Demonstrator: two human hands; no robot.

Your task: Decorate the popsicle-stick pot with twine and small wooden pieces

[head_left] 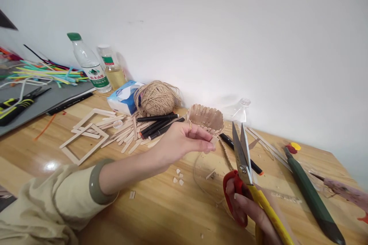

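Between thumb and fingers, my left hand (184, 139) pinches a small pale wooden piece (214, 141), just in front of a small basket (205, 116) with a scalloped rim. To its right, my right hand (255, 214) is wrapped round the red and yellow handles of a pair of scissors (244, 172). The blades point up and stand slightly apart, with nothing between them. Several small pale cut pieces (178, 176) lie on the wooden table (161, 214) below my left hand.
Left of my hands lie craft sticks (123, 134), black markers (158, 124), a twine ball (158, 98), a tissue pack (124, 97) and a water bottle (92, 65). A green-handled tool (313, 195) lies at the right. A white wall (230, 38) rises behind.
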